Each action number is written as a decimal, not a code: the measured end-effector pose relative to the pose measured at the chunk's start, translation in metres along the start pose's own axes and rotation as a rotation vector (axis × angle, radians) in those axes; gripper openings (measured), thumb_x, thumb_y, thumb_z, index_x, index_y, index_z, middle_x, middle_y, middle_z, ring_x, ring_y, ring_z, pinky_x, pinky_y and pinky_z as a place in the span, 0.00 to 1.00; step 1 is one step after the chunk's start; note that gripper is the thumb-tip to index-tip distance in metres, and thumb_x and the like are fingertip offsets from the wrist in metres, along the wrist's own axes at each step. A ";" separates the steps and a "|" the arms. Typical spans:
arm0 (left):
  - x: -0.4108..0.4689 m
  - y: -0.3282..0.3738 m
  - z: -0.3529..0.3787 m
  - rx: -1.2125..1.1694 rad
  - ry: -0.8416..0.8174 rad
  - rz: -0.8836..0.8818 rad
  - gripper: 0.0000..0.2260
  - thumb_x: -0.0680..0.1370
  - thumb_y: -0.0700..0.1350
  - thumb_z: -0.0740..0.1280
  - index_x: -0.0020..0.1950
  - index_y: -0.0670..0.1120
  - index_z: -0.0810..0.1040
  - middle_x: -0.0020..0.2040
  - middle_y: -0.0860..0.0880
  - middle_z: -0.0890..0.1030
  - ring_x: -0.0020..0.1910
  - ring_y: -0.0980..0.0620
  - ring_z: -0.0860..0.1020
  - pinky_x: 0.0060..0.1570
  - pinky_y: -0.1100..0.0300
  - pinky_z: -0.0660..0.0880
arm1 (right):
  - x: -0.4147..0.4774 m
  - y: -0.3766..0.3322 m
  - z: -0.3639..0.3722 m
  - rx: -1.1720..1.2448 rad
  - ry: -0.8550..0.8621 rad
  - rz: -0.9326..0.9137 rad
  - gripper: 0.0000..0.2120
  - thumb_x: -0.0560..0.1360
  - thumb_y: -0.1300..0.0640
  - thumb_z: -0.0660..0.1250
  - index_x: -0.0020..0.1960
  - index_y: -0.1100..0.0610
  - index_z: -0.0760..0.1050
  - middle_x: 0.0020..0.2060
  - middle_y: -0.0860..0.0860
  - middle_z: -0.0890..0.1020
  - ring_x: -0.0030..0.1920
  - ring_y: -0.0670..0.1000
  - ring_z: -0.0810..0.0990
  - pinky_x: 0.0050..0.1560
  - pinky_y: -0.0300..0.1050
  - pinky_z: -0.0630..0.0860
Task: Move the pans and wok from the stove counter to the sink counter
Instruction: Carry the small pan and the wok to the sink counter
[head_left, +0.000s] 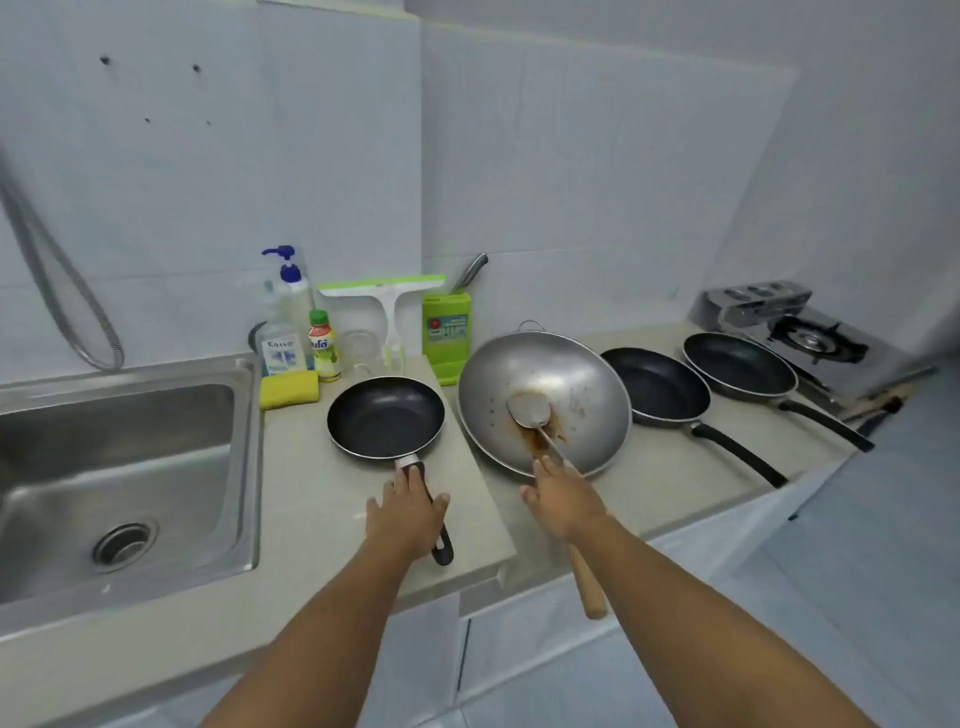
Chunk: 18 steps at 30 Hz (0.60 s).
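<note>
A small black frying pan (387, 418) rests on the sink counter (306, 483), its black handle pointing toward me. My left hand (408, 512) lies over that handle with fingers spread, not closed around it. On the lower stove counter (670, 467) sits a large steel wok (571, 379) holding a metal spatula (530, 408) whose wooden handle (589, 587) sticks out past the counter edge. My right hand (561, 496) reaches flat over the spatula shaft at the wok's near rim, fingers extended. Two more black pans (657, 384) (737, 364) lie to the right of the wok, handles pointing right and toward me.
A steel sink (104, 441) fills the left. Behind the small pan stand a yellow sponge (289, 389), soap bottles (291, 312), a squeegee (384, 291) and a green knife block (447, 325). A gas stove (810, 338) sits at the far right. The sink counter is a step higher than the stove counter.
</note>
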<state>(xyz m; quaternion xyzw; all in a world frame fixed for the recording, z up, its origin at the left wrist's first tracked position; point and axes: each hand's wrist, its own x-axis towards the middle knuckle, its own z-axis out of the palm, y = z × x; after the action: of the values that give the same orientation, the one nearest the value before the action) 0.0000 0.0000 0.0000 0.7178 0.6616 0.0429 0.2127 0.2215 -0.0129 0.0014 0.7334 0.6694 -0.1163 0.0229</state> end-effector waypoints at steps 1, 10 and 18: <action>-0.002 0.001 0.003 -0.020 -0.007 -0.013 0.30 0.83 0.57 0.50 0.80 0.43 0.50 0.80 0.45 0.56 0.75 0.44 0.59 0.71 0.45 0.58 | -0.004 0.003 0.005 0.016 -0.027 0.048 0.29 0.83 0.46 0.49 0.78 0.61 0.57 0.78 0.56 0.60 0.75 0.58 0.61 0.74 0.52 0.60; -0.006 -0.004 0.038 -0.362 0.014 -0.107 0.31 0.82 0.56 0.58 0.80 0.43 0.52 0.74 0.40 0.69 0.70 0.39 0.69 0.67 0.46 0.66 | -0.023 0.039 0.066 0.302 -0.092 0.269 0.26 0.82 0.44 0.54 0.74 0.59 0.62 0.70 0.56 0.69 0.67 0.60 0.69 0.63 0.53 0.69; 0.003 0.010 0.053 -0.951 0.073 -0.345 0.21 0.81 0.49 0.63 0.71 0.41 0.65 0.52 0.42 0.79 0.40 0.43 0.81 0.44 0.48 0.79 | -0.006 0.068 0.083 0.738 -0.209 0.486 0.33 0.81 0.48 0.60 0.78 0.62 0.53 0.71 0.61 0.70 0.68 0.61 0.72 0.64 0.51 0.70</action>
<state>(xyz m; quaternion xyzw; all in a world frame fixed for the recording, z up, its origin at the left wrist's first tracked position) 0.0280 -0.0109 -0.0445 0.4198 0.6850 0.3286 0.4966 0.2768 -0.0411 -0.0867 0.8126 0.3856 -0.4120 -0.1461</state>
